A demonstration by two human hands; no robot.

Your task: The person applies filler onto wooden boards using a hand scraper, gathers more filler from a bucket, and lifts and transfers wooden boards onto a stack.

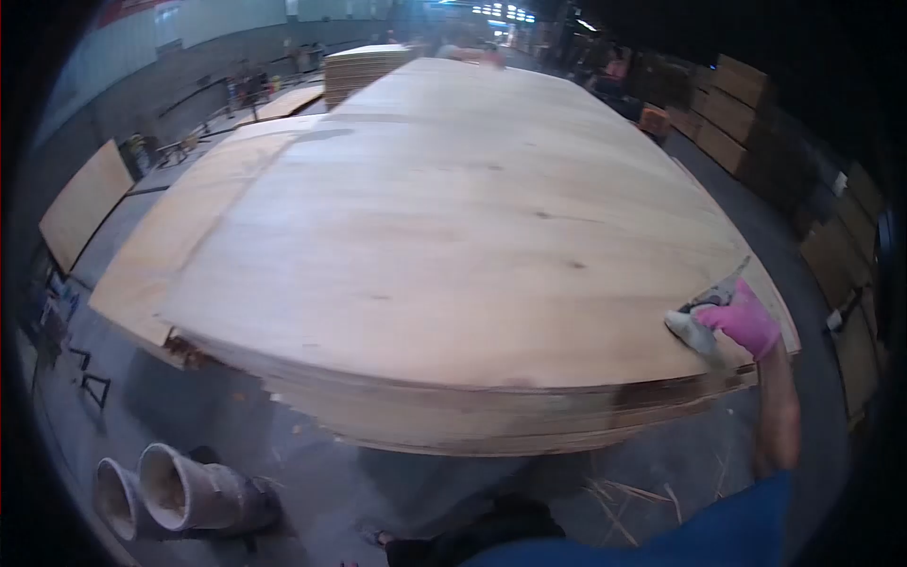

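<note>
The right hand (751,323) — the only one in view — has its fingers closed around a blurred tool (724,291), with the wood sheet (444,246) lying beneath and extending left and forward of them, its long axis apparently running away.

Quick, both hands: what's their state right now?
Left hand: out of view, can't tell.
Right hand: pink-gloved, closed on a hand tool; exact type unclear.
</note>
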